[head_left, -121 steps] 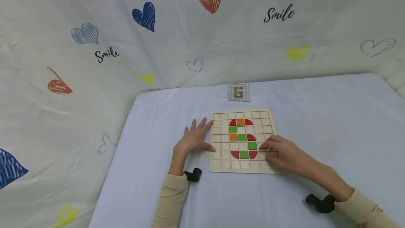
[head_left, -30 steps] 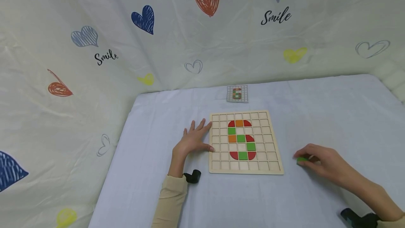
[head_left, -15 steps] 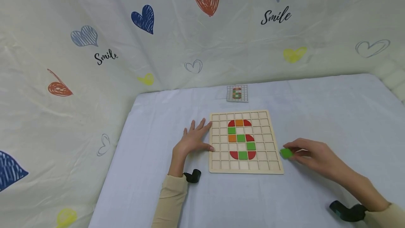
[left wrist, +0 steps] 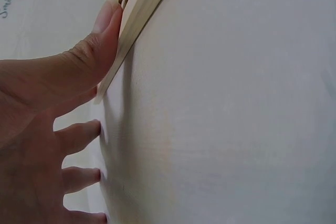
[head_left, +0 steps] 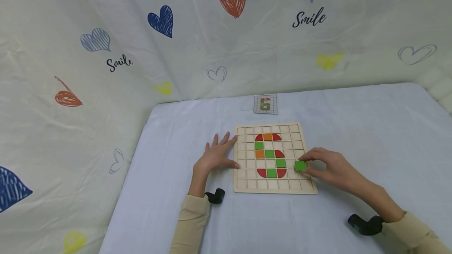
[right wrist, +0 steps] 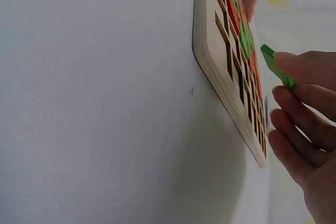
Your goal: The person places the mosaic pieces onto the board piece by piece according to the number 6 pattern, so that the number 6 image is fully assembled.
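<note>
A wooden grid board (head_left: 310, 187) lies on the table with red, orange and green tiles set in several of its cells. My right hand (head_left: 332, 167) pinches a green square tile (head_left: 300, 166) between thumb and fingers above the board's right part. In the right wrist view the tile (right wrist: 277, 66) is tilted and apart from the board (right wrist: 231, 95). At the board's left edge, my left hand (head_left: 216, 156) rests with spread fingers. Its thumb (left wrist: 107, 19) touches the board's rim in the left wrist view.
A small card (head_left: 265, 104) printed with a coloured grid pattern lies behind the board. White cloth covers the table (head_left: 169, 148), and a sheet (head_left: 190, 30) printed with hearts hangs behind it. A black wrist mount (head_left: 365, 224) sits beneath the right forearm.
Four seconds ago my right hand was at the board; it then appeared off to the right with a green tile and has moved left over the board. My left hand stays in place.
</note>
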A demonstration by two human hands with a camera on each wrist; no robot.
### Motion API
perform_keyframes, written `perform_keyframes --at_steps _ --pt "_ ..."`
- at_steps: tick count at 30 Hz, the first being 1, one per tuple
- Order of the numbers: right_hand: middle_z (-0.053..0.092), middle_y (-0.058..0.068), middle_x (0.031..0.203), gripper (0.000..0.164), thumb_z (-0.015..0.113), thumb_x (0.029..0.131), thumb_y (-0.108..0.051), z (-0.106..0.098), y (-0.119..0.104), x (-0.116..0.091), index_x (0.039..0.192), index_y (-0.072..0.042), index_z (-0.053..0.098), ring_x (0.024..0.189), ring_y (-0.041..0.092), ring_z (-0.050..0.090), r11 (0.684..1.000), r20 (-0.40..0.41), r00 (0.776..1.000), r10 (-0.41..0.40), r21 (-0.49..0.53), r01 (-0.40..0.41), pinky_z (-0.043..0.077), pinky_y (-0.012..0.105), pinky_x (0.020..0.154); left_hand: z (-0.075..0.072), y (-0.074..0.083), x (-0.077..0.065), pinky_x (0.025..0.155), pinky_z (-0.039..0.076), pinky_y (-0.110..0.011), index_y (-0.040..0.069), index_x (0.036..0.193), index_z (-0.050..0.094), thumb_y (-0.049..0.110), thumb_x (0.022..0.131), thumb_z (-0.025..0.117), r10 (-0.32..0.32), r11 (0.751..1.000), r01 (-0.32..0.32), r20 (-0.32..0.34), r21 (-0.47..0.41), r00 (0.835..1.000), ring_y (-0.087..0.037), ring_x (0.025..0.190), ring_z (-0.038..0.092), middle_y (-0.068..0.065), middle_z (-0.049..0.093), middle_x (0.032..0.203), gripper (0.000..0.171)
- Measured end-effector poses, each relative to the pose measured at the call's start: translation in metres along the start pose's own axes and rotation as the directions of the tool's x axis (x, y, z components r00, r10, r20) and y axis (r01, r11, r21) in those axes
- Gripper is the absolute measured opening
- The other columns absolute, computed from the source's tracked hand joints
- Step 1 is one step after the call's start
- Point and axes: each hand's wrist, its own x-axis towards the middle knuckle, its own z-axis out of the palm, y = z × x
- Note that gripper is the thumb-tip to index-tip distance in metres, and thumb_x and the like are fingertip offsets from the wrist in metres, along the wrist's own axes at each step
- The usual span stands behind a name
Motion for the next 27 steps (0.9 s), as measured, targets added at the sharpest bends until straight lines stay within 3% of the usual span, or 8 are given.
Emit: perform_keyframes --at_steps 7,23,27 --pt "0.074 -0.005 0.105 0.031 0.090 0.078 -0.012 0.008 -0.009 0.014 0.107 -0.014 0.078 0.098 0.019 0.066 1.000 0.052 0.999 0.007 0.016 -0.008 0.061 0.039 0.085 0.000 0.002 -0.001 0.125 0.001 -0.068 0.027 0.165 0.027 0.043 0.081 0.086 0.003 1.000 -0.003 -0.002 0.002 1.000 -0.040 0.160 -0.006 -0.002 0.010 0.174 0.104" --pt "0.074 0.000 0.100 0.027 0.088 0.078 -0.008 0.030 -0.025 0.042 0.103 -0.008 0.079 0.096 0.021 0.065 0.995 0.054 0.996 -0.066 0.079 0.062 0.058 0.037 0.082 -0.002 0.003 -0.002 0.125 0.002 -0.068 0.027 0.165 0.027 0.043 0.081 0.086 -0.004 1.000 0.004 -0.001 0.014 1.000 -0.040 0.160 -0.005 -0.002 0.011 0.174 0.104" --pt "0.074 0.000 0.100 0.027 0.088 0.080 -0.012 0.037 -0.031 0.049 0.105 -0.008 0.079 0.097 0.021 0.063 0.997 0.088 0.995 -0.044 0.067 0.038 0.056 0.039 0.083 -0.001 0.002 -0.002 0.124 0.003 -0.068 0.027 0.165 0.027 0.043 0.081 0.086 0.003 1.000 -0.003 -0.003 0.007 1.000 -0.040 0.160 -0.004 -0.003 0.012 0.174 0.104"
